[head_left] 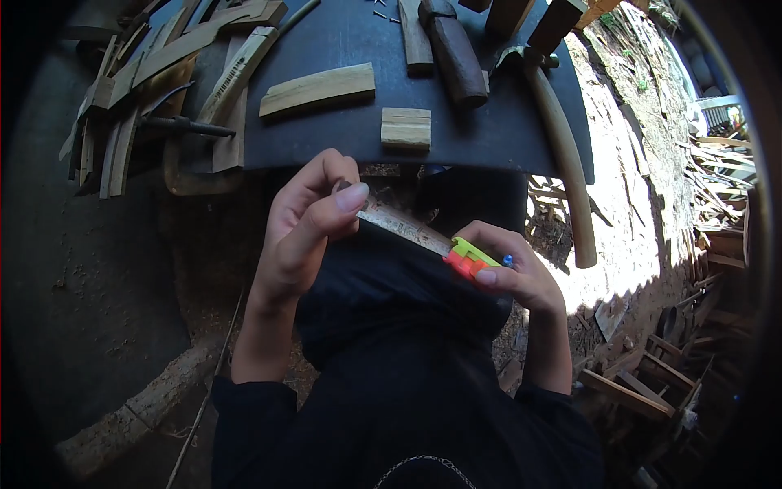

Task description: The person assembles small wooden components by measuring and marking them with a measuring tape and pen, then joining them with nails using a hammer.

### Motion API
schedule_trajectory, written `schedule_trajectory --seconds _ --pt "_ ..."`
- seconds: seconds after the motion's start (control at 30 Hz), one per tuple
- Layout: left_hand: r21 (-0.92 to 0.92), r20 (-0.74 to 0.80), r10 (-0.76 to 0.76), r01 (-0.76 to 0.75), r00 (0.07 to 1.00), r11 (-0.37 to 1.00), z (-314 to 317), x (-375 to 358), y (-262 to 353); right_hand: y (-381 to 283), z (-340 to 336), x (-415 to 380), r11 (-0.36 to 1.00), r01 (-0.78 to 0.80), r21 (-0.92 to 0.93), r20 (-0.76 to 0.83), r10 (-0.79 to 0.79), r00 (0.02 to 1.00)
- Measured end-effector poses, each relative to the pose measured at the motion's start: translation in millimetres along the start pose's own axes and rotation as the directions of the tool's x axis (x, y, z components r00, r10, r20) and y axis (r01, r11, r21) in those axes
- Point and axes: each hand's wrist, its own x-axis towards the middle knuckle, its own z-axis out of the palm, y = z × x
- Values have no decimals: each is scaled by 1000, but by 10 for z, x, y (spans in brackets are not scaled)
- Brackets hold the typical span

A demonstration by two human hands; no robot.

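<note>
My right hand (521,265) is closed around the yellow-green and orange case of a tape measure (471,259). Its worn, whitish blade (403,227) stretches across my lap to my left hand (305,216), which pinches the far end between thumb and fingers. A small dark piece shows at that pinched end. From beside my right fingers pokes a small blue tip (508,261); what it belongs to is hidden. Just beyond my hands, a short wooden block (406,129) and a slightly curved wooden piece (318,90) lie on the dark table (326,147).
On the table's right edge rests a hammer-like tool with a long wooden handle (564,155), overhanging the front. A dark wooden piece (456,61) lies left of it. Wood strips (175,61) and a metal clamp (187,126) crowd the left. Scrap wood (660,375) covers the ground at right.
</note>
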Motion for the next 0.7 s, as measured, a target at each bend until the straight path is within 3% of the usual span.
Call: schedule_trajectory --seconds 0.1,0.2,0.33,0.37,0.47,0.5,0.6,0.63,0.7 --pt "-116 -87 48 -58 995 992 -142 49 8 -67 -37 -40 997 -64 -36 -33 63 997" --pt "-71 -118 84 -93 989 993 -277 109 5 -41 -54 -45 987 -82 -138 -125 65 990" --pt "132 -93 98 -85 991 988 -296 190 -80 -216 -14 -88 949 -220 -227 -238 164 957" --pt "123 -140 173 -156 975 980 -318 226 -143 -274 2 -119 942 -251 -221 -272 188 944" --pt "317 -205 287 -214 936 924 -318 299 -147 -448 16 -271 925 -320 -204 -373 229 899" --pt "364 -165 328 -251 930 897 -382 325 -162 -511 9 -330 923 -326 -204 -409 223 885" --pt "787 57 478 -333 877 519 -375 456 -195 -592 -65 -504 947 -264 -182 -502 141 853" --pt "870 171 436 -343 884 353 -393 520 -158 -611 -117 -546 950 -262 -170 -514 142 846" --pt "907 222 453 -354 863 229 -315 639 -220 -695 -136 -562 942 -283 -179 -555 141 820"
